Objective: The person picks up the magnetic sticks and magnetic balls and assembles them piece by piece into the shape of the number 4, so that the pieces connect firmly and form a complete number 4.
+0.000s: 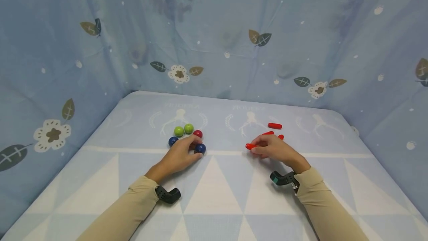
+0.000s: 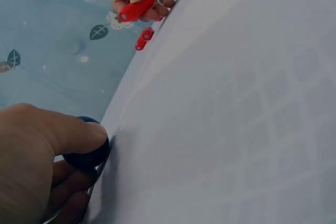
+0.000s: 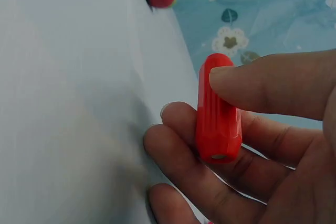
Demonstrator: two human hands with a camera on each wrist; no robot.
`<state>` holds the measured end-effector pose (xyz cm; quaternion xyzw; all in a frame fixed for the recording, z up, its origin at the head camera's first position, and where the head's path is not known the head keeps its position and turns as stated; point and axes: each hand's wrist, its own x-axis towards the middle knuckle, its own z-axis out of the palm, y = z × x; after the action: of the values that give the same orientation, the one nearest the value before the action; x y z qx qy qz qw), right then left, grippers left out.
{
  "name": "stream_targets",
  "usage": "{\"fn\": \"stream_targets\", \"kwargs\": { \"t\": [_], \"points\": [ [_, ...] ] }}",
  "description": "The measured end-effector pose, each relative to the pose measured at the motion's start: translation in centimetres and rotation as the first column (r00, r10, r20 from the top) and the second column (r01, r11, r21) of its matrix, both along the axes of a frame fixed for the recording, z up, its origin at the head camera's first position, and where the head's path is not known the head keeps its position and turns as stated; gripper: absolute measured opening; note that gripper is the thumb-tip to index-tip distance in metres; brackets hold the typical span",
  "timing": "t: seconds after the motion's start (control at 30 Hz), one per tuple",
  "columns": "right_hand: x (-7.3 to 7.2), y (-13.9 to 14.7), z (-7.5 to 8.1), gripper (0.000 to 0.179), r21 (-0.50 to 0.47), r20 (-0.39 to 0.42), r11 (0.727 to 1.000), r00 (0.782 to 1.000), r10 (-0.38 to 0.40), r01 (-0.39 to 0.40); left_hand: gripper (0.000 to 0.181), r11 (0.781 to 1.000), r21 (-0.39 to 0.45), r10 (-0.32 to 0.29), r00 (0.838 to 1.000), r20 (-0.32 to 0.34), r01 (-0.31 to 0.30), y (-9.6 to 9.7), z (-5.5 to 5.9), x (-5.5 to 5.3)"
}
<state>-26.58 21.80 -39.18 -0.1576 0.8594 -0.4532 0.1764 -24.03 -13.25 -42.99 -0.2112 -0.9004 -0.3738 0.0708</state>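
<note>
My left hand (image 1: 178, 154) grips a dark blue ball (image 1: 200, 148) between thumb and fingers, low over the cloth. In the left wrist view the thumb lies across that blue ball (image 2: 86, 156). My right hand (image 1: 278, 148) pinches a red ridged rod (image 1: 249, 146) with rounded ends. The right wrist view shows the rod (image 3: 218, 124) under the thumb, with a small silvery spot at its near end. Just beyond the left hand sit a second blue ball (image 1: 172, 141), two green balls (image 1: 188, 128) and a red ball (image 1: 198, 133), partly covered by the fingers.
Behind the right hand lie more red rods (image 1: 275, 125), some partly hidden by it. A pale patterned cloth (image 1: 214, 192) covers the table. Blue floral curtains (image 1: 227, 47) stand around its back and sides. Each wrist wears a black camera mount (image 1: 167, 195).
</note>
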Motion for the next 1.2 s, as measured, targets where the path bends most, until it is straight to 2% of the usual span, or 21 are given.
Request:
{"fn": "stream_targets", "kwargs": {
  "t": [0.37, 0.5, 0.6, 0.8, 1.03, 1.2],
  "points": [
    [-0.1, -3.8, -0.3, 0.021, -0.043, 0.025, 0.998, 0.999, 0.047, -0.046, 0.037, 1.0, -0.007, 0.014, 0.999, 0.045, -0.014, 0.0, 0.1, 0.3],
    [-0.4, -4.7, -0.4, 0.021, -0.019, 0.041, 0.997, 0.996, 0.077, -0.076, 0.037, 1.0, 0.009, 0.025, 0.997, 0.067, -0.026, 0.3, -0.1, 0.5],
    [-0.5, -5.8, -0.3, 0.018, 0.014, 0.052, 0.998, 0.997, 0.06, -0.061, 0.037, 0.999, 0.011, 0.042, 0.997, 0.064, -0.043, 0.3, -0.2, 0.6],
    [-0.3, -7.9, -0.4, 0.014, -0.017, 0.072, 1.0, 0.997, -0.007, 0.009, 0.041, 0.999, -0.014, 0.047, 0.999, 0.011, -0.047, 0.4, -0.1, 0.6],
    [0.2, -9.4, -1.2, 0.014, -0.047, -0.021, 0.998, 0.999, 0.05, -0.051, 0.049, 0.997, -0.078, -0.003, 0.999, -0.05, -0.001, 0.1, -0.2, 0.6],
    [0.3, -9.7, -1.4, 0.016, -0.044, -0.05, 0.998, 0.998, 0.032, -0.034, 0.043, 0.995, -0.101, -0.015, 0.998, -0.068, 0.008, 0.0, -0.2, 0.7]
  ]
}}
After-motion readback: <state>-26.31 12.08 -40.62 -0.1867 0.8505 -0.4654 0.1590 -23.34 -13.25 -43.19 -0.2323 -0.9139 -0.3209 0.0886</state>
